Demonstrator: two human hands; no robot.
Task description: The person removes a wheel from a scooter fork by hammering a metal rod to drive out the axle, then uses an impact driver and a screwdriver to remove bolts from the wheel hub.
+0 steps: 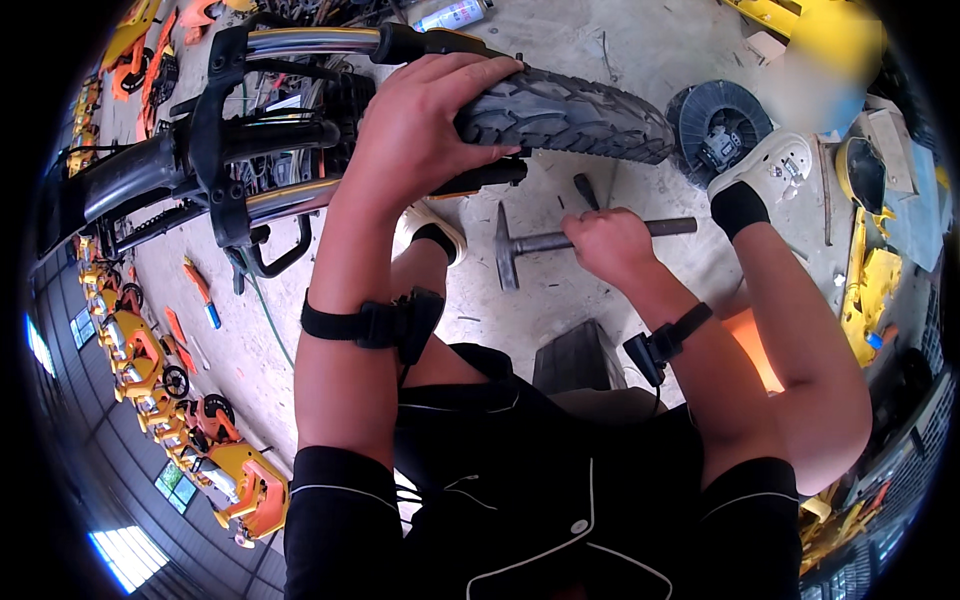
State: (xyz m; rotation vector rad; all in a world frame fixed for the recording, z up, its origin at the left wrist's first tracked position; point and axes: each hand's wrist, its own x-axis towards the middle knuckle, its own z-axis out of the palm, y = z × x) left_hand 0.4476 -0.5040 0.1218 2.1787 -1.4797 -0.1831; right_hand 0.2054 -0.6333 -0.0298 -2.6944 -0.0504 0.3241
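Over concrete floor [640,55], the left hand [415,115] is gripping a knobby tire [580,115]; the right hand [612,247] is clasping a likely head-heavy hammer [540,243] mid-handle.

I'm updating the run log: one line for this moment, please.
left hand: holding tire | right hand: gripping hammer | round black tray: right of tire

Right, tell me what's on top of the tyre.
The left hand lies across the tyre, thumb and fingers spread over it. The patch beneath the hand is covered and can't be seen.
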